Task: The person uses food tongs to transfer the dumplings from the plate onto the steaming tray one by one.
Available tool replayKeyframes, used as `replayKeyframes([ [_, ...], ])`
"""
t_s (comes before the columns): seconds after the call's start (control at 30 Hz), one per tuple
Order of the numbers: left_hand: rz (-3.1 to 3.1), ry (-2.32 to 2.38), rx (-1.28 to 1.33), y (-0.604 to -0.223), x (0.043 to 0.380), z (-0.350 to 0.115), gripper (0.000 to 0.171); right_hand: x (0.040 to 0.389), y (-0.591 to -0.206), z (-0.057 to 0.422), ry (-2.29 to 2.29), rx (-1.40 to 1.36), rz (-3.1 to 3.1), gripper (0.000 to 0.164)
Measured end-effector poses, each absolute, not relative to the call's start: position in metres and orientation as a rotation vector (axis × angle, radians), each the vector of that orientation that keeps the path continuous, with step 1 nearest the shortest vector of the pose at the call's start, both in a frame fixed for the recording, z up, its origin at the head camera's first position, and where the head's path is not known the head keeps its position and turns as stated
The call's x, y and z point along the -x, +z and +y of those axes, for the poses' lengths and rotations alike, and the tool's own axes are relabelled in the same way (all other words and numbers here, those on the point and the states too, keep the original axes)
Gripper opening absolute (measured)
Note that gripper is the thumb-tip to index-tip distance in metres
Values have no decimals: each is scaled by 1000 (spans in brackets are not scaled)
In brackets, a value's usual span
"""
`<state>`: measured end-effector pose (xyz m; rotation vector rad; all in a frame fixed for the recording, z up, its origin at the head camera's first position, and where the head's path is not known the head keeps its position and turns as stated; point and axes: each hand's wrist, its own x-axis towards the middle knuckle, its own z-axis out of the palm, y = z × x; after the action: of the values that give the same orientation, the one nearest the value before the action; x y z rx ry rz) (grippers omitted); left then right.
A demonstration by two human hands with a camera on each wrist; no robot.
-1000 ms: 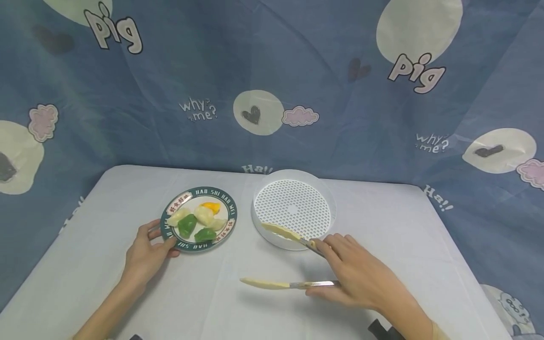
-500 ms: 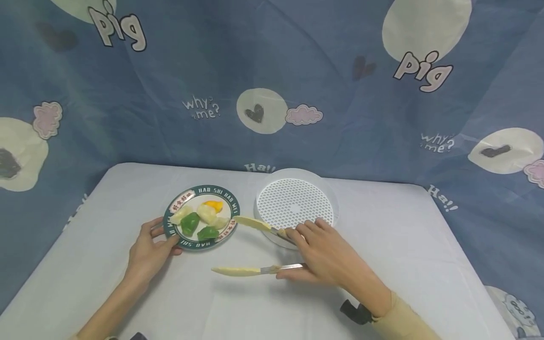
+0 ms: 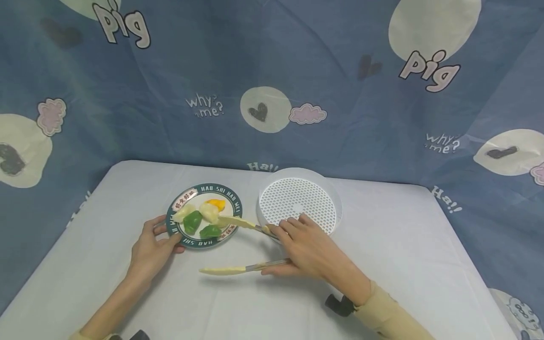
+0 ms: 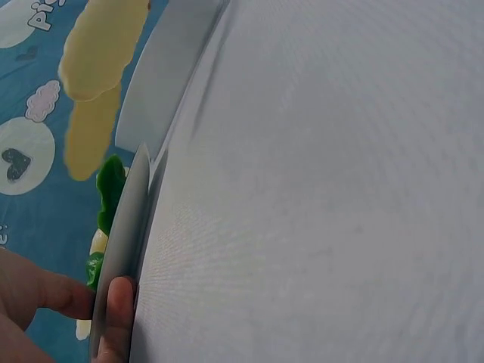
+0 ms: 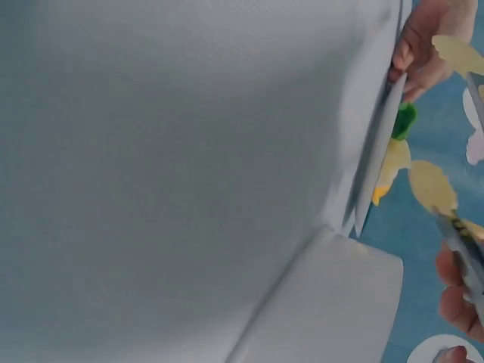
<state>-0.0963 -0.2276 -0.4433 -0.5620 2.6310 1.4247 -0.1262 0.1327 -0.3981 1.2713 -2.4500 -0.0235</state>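
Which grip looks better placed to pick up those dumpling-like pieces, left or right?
Probably the right grip: it holds the spread tongs, one tip overlapping the plate in the head view, close to the dumpling-like pieces. The left grip holds the plate's edge.

Bench: plate at left, perforated basket at right, slightly apart | food pieces: on plate | left hand: at plate's near-left rim | tongs, in right hand: one tip over plate's right side | backdrop cloth: behind bench
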Motion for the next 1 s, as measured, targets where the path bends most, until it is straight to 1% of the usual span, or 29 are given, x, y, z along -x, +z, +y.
replayKeyframes([
  [0.2, 2625, 1452, 552, -444, 95, -229, 81, 128, -399, 126, -23, -1288, -2402, 88],
  [0.57, 2610, 1461, 540, -442, 95, -230, 82, 136, -399, 117, -38, -1319, -2429, 73],
  [1.0, 2595, 1477, 535, -443, 95, -230, 83, 141, -402, 108, -53, -1291, -2426, 66],
])
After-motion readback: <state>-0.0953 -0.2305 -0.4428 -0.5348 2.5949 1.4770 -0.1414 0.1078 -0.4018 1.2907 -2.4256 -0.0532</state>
